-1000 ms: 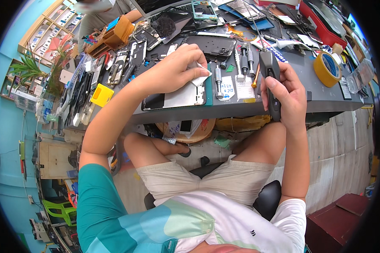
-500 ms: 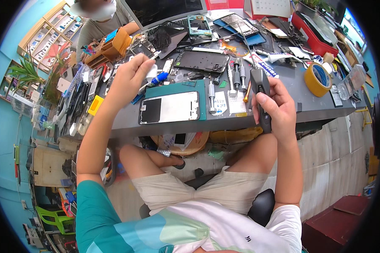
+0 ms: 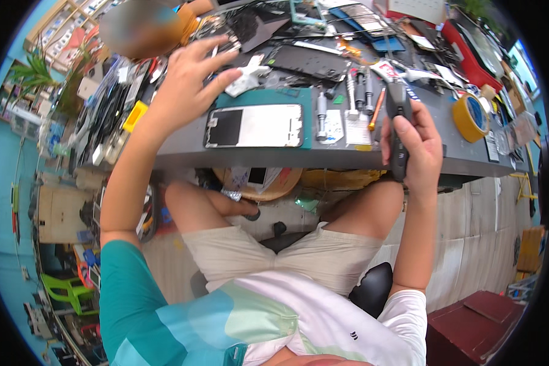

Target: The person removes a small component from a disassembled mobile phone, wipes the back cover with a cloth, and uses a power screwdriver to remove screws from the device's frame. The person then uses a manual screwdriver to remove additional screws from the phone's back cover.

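Observation:
My left hand [image 3: 198,82] is open, fingers spread, above the left part of the bench beside a crumpled white wipe [image 3: 245,80]. A phone screen assembly [image 3: 266,126], white with a black section, lies on a teal mat [image 3: 307,99] at the bench's front. My right hand [image 3: 419,141] grips a black handheld tool [image 3: 398,149] upright at the right. Several silver and grey screwdrivers [image 3: 321,116] and an orange one [image 3: 377,108] lie between the phone and that hand, on white paper slips and the grey bench.
The grey bench [image 3: 360,155] is crowded with dismantled phones [image 3: 305,63], cables and parts. A yellow tape roll [image 3: 470,117] and red tray [image 3: 470,58] are at the right, a small yellow box [image 3: 135,115] at the left. A person's arm [image 3: 198,6] shows beyond the bench, above my thighs [image 3: 366,210].
My left hand left the phone screen with the white wipe, moved up and left, and has released it, fingers now spread. My right hand still grips the black tool.

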A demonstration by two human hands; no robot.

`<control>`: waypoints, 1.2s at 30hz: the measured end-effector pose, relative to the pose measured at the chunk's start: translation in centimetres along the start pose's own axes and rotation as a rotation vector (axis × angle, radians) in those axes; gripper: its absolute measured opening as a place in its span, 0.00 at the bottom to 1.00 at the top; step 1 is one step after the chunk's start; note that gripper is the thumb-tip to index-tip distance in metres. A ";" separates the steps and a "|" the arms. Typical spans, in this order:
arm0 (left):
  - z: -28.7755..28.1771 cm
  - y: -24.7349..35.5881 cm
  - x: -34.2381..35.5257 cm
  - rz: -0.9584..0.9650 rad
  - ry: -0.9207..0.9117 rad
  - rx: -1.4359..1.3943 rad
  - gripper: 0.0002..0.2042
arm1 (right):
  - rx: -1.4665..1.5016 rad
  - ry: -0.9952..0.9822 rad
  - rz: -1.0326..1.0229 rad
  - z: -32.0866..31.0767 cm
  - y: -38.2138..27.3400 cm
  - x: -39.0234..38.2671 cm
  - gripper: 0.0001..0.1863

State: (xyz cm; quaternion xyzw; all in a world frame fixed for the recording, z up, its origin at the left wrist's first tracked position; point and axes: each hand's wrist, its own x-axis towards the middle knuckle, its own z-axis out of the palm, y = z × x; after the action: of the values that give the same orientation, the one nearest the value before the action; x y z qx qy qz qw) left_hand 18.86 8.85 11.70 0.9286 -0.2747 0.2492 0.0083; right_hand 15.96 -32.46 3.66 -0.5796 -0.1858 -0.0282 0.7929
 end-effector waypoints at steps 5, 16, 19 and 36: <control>-3.2 2.1 -1.4 -0.021 -0.001 -0.071 0.24 | -0.019 0.016 0.008 0.0 0.3 -0.2 0.19; 0.0 6.9 -3.6 0.018 -0.169 -0.309 0.46 | -0.052 0.014 0.002 0.0 0.2 -0.1 0.18; 0.4 6.4 -3.6 0.007 -0.189 -0.347 0.45 | -0.091 0.011 -0.011 0.0 0.3 0.0 0.17; 0.6 5.5 -2.4 0.014 -0.257 -0.457 0.39 | -0.026 -0.009 0.007 -0.1 -0.1 0.1 0.19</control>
State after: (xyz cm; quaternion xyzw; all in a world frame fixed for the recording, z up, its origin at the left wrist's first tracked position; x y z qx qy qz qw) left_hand 14.59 5.29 9.38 0.9247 -0.3292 0.0609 0.1812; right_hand 16.07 -32.55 3.75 -0.5906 -0.1870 -0.0251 0.7846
